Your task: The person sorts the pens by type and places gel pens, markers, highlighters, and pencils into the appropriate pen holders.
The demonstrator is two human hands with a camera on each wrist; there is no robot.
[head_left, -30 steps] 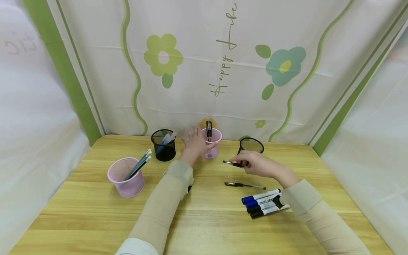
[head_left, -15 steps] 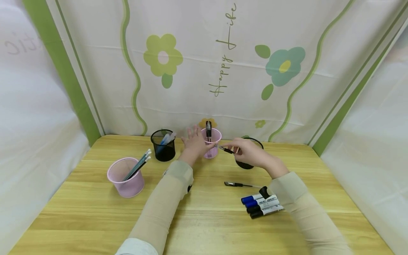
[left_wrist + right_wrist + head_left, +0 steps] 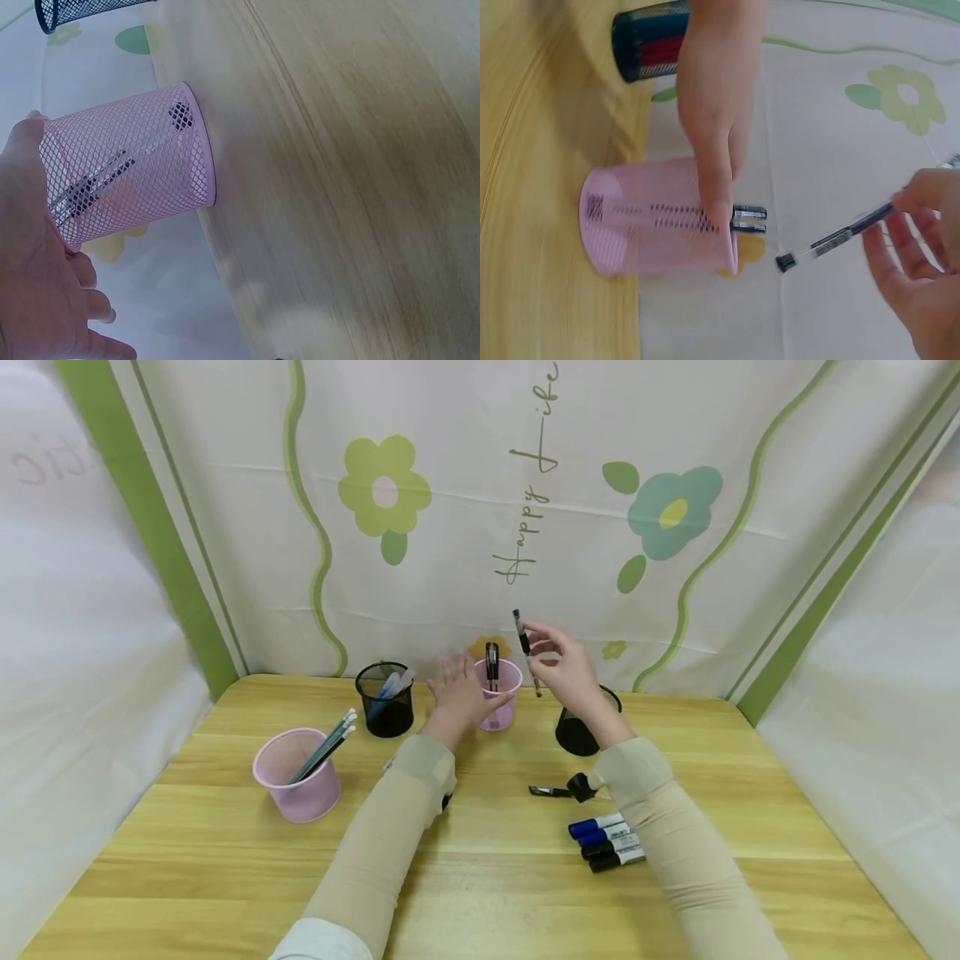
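My left hand [image 3: 461, 697] rests against the pink mesh pen cup [image 3: 131, 161], fingers spread and fairly straight, thumb lying across the rim in the right wrist view. Two black-capped pens [image 3: 750, 218] stand inside that cup, caps above the rim. To the right of the cup, my right hand [image 3: 564, 668] pinches a black gel pen [image 3: 522, 637] between thumb and fingers. This pen is raised and steeply tilted, its lower end [image 3: 786, 262] just outside the rim. On the table, another black pen [image 3: 549, 792] lies partly hidden by my right wrist strap.
Several blue and black markers [image 3: 600, 846] lie at right, partly under my sleeve. A black mesh cup [image 3: 576, 737] stands behind my right wrist. At left are a black cup [image 3: 388, 718] holding bluish pens and a wide pink cup [image 3: 303, 802] with pencils. A curtain [image 3: 450, 602] hangs behind.
My right hand has moved up and left from in front of the right black cup, turning the pen from nearly level to steep beside the pink cup. My left hand stays put.
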